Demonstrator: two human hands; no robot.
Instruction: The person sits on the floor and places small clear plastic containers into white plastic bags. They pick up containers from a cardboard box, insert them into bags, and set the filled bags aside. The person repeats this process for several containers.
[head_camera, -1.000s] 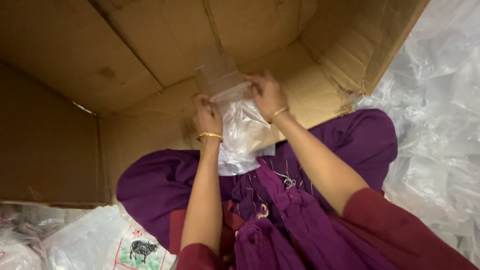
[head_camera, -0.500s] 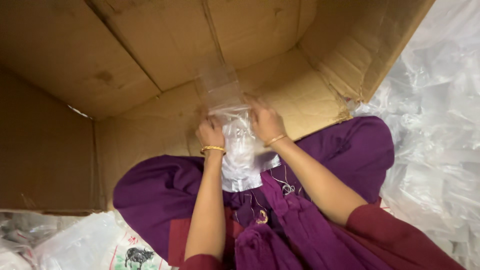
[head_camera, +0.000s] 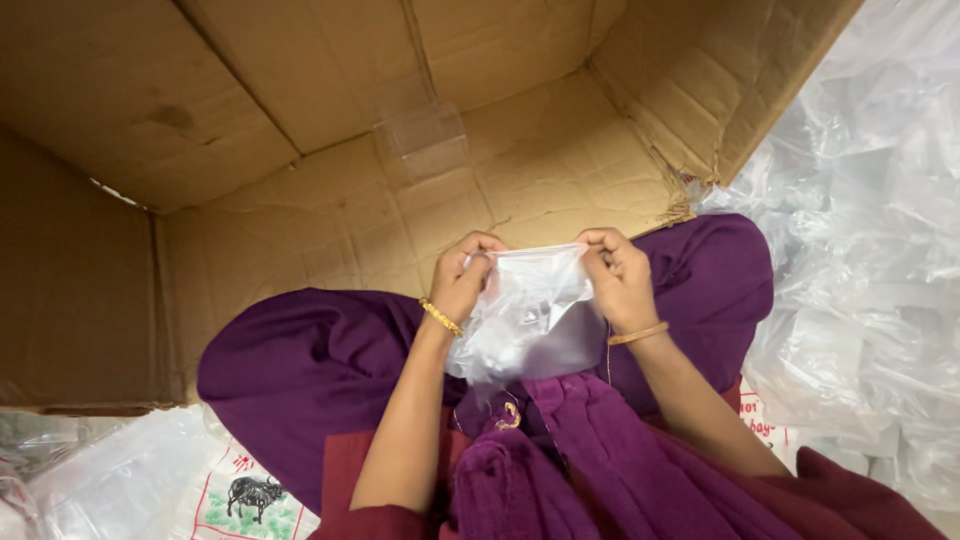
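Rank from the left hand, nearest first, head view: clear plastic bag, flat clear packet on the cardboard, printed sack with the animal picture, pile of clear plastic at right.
1. clear plastic bag: pinched by the left hand.
2. flat clear packet: above, on the cardboard.
3. printed sack: lower left.
4. pile of clear plastic: far right, beyond the right hand.

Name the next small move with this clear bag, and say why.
Probably pull the top edge apart. Both hands, left hand and right hand, pinch the clear bag at its upper corners, stretched flat between them over the lap, with its mouth looking closed.
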